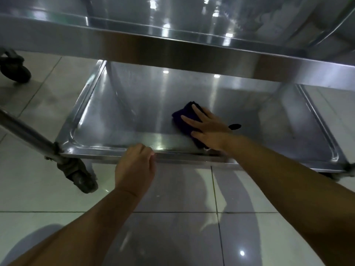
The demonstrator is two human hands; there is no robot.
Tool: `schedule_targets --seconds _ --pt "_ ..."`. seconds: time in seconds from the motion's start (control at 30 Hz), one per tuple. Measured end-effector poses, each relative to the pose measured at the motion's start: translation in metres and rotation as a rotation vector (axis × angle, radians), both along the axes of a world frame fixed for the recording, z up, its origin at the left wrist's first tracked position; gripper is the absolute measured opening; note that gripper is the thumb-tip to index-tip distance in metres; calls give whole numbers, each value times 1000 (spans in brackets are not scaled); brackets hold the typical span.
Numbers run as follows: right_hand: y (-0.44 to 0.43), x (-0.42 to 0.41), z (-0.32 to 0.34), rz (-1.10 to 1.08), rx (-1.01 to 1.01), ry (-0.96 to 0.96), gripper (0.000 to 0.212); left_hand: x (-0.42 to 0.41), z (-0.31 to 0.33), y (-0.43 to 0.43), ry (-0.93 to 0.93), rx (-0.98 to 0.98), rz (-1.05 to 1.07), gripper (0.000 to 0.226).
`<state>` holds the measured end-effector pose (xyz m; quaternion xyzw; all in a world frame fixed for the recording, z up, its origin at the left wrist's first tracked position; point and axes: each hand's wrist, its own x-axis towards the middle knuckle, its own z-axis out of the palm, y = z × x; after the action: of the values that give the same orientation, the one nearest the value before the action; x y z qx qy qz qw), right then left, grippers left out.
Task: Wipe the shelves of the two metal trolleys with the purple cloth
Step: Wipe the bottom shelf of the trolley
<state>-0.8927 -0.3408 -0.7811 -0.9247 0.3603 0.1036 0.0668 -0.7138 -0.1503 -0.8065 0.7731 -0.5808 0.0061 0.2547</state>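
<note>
A steel trolley stands in front of me, and its bottom shelf [134, 112] is a shallow tray with a raised rim. On that shelf lies the dark purple cloth [185, 117], folded, right of the middle. My right hand [208, 129] lies flat on the cloth with straight, spread fingers and presses it onto the metal. My left hand [135, 166] grips the front rim of the bottom shelf, fingers curled over the edge. The upper shelf [172, 48] crosses the top of the view and hides the back of the bottom shelf.
A black caster [80, 179] carries the trolley's front left corner, beside a slanted steel leg [26, 131]. Another caster [16, 71] shows at the far left. Glossy white floor tiles [172, 237] lie under my arms. A small dark spot [234, 126] sits on the shelf beside my right wrist.
</note>
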Motion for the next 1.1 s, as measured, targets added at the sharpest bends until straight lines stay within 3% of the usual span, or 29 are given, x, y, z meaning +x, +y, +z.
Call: schedule_targets --seconds 0.1,0.2,0.33,0.47,0.7,0.87,1.1 --pt "-17 -45 6 -251 15 -53 54 -3 5 -7 -83 8 -36 16" --pt "-25 -86 8 -377 -66 53 44 3 2 -7 -112 -27 -109 22" --pt "-21 -97 12 -616 -48 26 55 3 -1 -3 -131 -66 -168 29" --pt "-7 -76 9 -570 -5 32 56 1 -6 -1 -140 -86 -139 22" --pt "47 -14 4 -215 46 -16 56 -10 -10 -5 -199 -177 -144 7" --pt "85 -4 3 23 -28 -48 52 -43 0 -15 -199 -241 -199 19" --pt "78 -76 1 -57 -155 -115 46 -73 5 -34 -128 -216 -212 23"
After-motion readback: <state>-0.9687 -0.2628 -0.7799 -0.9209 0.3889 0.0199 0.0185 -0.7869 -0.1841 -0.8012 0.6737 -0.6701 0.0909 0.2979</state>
